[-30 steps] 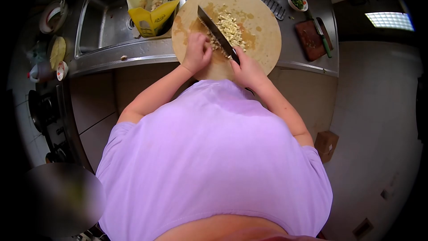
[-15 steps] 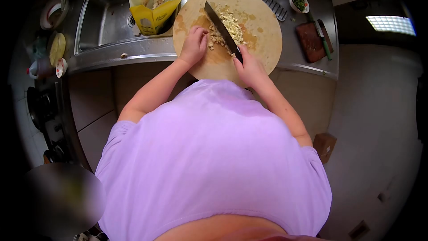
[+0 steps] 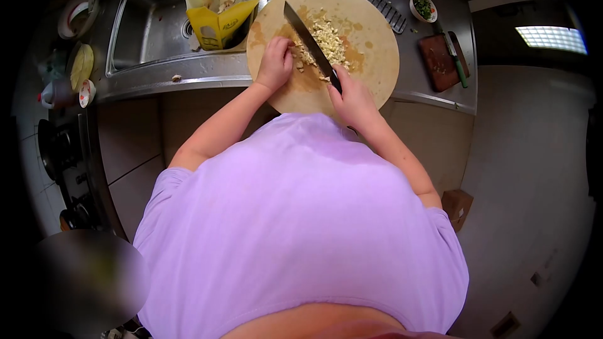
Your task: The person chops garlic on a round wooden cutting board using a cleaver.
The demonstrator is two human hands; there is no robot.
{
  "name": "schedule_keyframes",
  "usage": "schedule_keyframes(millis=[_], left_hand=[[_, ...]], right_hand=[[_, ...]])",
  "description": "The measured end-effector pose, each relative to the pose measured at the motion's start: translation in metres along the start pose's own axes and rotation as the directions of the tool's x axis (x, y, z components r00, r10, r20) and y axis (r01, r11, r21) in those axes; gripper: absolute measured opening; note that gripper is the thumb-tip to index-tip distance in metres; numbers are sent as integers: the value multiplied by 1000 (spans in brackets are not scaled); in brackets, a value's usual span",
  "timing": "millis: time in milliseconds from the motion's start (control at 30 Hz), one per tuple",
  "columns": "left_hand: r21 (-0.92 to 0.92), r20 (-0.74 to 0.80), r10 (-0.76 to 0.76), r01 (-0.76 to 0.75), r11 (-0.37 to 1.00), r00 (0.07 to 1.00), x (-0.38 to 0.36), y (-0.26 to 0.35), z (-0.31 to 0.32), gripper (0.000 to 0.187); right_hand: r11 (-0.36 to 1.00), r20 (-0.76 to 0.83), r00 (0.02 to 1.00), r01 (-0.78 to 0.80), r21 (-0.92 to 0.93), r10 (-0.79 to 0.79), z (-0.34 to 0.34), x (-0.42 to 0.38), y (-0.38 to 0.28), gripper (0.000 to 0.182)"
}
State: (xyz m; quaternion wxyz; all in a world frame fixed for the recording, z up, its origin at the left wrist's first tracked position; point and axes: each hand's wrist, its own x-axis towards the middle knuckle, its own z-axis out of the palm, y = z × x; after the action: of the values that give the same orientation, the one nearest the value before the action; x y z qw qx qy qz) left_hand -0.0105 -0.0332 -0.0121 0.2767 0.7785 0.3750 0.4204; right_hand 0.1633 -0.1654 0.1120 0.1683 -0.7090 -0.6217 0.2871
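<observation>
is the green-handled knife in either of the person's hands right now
No, the green-handled knife lies on the small brown board, while the right hand grips a different, dark-handled knife.

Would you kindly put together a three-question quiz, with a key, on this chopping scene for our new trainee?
1. True or false: the right hand holds the large knife.
2. How does the green-handled knife lie in relation to the brown board? A) Under it B) On top of it C) Upright beside it
3. Short answer: on which side of the large knife, the person's left or right, are most of the pale chopped pieces?

Key: 1. True; 2. B; 3. Right
</observation>
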Motion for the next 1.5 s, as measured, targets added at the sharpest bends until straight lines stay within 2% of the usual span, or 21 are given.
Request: schedule_keyframes(millis=[67, 133, 333, 467, 667, 1033, 1100, 1133, 1167, 1233, 1267, 1433, 1500], left_hand=[[5, -6, 4, -4, 1000, 1000, -1, 3, 0, 16], [-19, 23, -49, 49, 999, 999, 0, 4, -2, 16], [20, -17, -18, 19, 1000, 1000, -1, 1, 1, 18], [34, -24, 14, -13, 999, 1000, 1, -1, 0, 16], [18, 20, -14, 13, 1000, 1000, 0, 3, 0, 18], [21, 20, 12, -12, 1000, 1000, 0, 2, 0, 20], [33, 35, -48, 47, 998, 998, -4, 3, 1, 23], [20, 6, -24, 24, 1000, 1000, -3, 5, 1, 22], [-6, 5, -27, 27, 1000, 1000, -4, 3, 2, 22], [19, -8, 22, -22, 1000, 1000, -2, 3, 2, 24], [-1, 25, -32, 32, 999, 999, -3, 7, 0, 24], [32, 7, 19, -20, 999, 1000, 3, 3, 1, 23], [-1, 2, 17, -17, 1000, 1000, -1, 8, -2, 22]], right_hand=[[999, -32, 999, 33, -15, -33, 4, -2, 2, 41], [998, 45, 998, -40, -42, 42, 8, 3, 5, 40], [1000, -1, 1000, 10, -24, -10, 6, 1, 1, 38], [999, 33, 999, -30, -31, 31, 6, 4, 7, 40], [996, -23, 997, -72, -46, 71, 7, 0, 19, 40], [999, -22, 999, -42, 6, 43, 2, 1, 13, 43], [998, -129, 989, 70, 4, -69, 16, -5, 22, 42], [995, 6, 996, -85, 54, 85, 8, -7, 8, 42], [999, -21, 999, -49, -13, 49, 14, -7, 12, 42], [1000, -25, 1000, -2, -12, 1, 22, -1, 21, 43], [999, 7, 999, -34, 15, 33, 16, -1, 17, 43], [1000, -25, 1000, 11, -13, -11, 14, 1, 17, 43], [1000, 28, 999, -19, 11, 18, 16, -2, 20, 44]])
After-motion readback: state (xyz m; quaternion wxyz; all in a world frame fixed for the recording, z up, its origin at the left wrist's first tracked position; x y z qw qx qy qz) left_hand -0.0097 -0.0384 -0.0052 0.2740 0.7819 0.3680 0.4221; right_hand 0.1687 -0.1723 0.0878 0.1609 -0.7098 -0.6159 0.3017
